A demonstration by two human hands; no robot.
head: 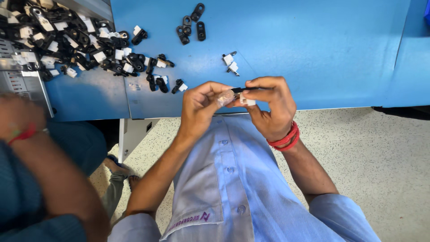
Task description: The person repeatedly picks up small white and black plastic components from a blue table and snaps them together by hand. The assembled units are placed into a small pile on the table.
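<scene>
My right hand (268, 105) pinches a small black plastic part with a white clip (245, 96) over the near edge of the blue table (313, 54). My left hand (201, 105) meets it from the left, its fingertips holding a small clear piece (225, 97) against the part. Both hands hover just above my light blue shirt. A red thread band circles my right wrist.
A large heap of black and white parts (67, 40) lies at the table's far left, with loose ones trailing right. Three black parts (191, 24) and two white clips (230, 62) lie apart. Another person's arm (49, 175) reaches in at lower left.
</scene>
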